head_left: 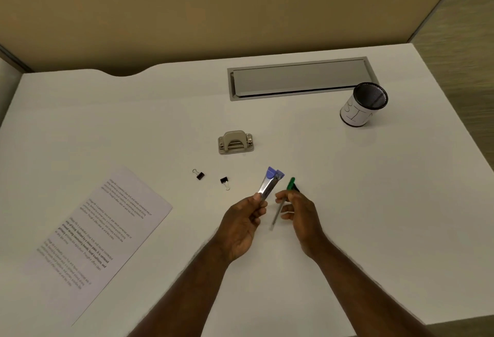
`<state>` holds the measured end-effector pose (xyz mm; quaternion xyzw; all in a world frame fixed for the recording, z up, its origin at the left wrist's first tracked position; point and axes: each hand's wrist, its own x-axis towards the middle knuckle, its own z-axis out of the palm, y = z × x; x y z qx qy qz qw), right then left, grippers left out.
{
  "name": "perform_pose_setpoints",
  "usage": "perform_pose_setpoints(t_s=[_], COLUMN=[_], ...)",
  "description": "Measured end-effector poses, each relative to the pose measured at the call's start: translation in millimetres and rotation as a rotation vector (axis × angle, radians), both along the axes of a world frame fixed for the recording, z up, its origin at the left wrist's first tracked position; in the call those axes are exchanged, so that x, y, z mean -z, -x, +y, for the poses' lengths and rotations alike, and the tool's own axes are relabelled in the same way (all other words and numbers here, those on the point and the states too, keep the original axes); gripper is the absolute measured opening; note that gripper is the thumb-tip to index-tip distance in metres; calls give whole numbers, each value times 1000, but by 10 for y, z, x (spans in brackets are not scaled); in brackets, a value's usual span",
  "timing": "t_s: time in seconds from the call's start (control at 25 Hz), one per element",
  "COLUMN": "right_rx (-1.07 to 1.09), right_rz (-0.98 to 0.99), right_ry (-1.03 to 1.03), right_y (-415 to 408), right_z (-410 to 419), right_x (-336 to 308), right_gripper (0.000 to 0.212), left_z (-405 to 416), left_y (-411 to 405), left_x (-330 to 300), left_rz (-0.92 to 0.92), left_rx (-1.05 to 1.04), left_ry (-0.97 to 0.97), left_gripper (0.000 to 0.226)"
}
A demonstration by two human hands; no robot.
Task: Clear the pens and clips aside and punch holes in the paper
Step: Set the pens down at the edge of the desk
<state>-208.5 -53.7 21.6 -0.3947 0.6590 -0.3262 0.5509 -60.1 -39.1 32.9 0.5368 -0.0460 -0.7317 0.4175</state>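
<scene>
My left hand (242, 223) grips a bundle of blue-capped pens (270, 184) above the white desk (160, 123), caps pointing away from me. Just right of it, my right hand (299, 213) pinches a green-capped pen (283, 201) with a clear barrel; a dark pen tip shows behind its cap. Two black binder clips (198, 175) (225, 181) lie on the desk left of the pens. A beige hole punch (235, 142) sits beyond them. A printed sheet of paper (99, 224) lies at an angle at the near left.
A mesh pen cup (363, 104) with a white label stands at the far right. A grey cable tray lid (299, 77) is set into the desk's back. A tan partition rises behind the desk, and the floor shows at the right.
</scene>
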Motion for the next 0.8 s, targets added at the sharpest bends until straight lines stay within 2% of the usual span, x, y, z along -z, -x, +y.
perform_pose_setpoints(t_s=[0.08, 0.24, 0.36, 0.64, 0.72, 0.8], right_rx=[-12, 26, 119, 135, 143, 106], right_rz=[14, 204, 227, 317, 453, 672], right_ry=[35, 96, 91, 133, 152, 160], right_y=[90, 459, 861, 1789, 2147, 2540], right_z=[-67, -196, -223, -295, -351, -419], right_x=[-102, -270, -308, -305, -273, -230], right_gripper=[28, 36, 29, 16, 17, 22], left_z=[-38, -80, -93, -199, -199, -181], left_y=[226, 808, 1319, 2195, 2310, 2344], left_x=[-44, -81, -92, -79, -25, 62], left_rz=[12, -48, -206, -509, -620, -782], left_rx=[28, 147, 301, 543, 614, 633], left_ry=[18, 71, 191, 390, 416, 453], left_gripper=[17, 27, 30, 26, 22, 17])
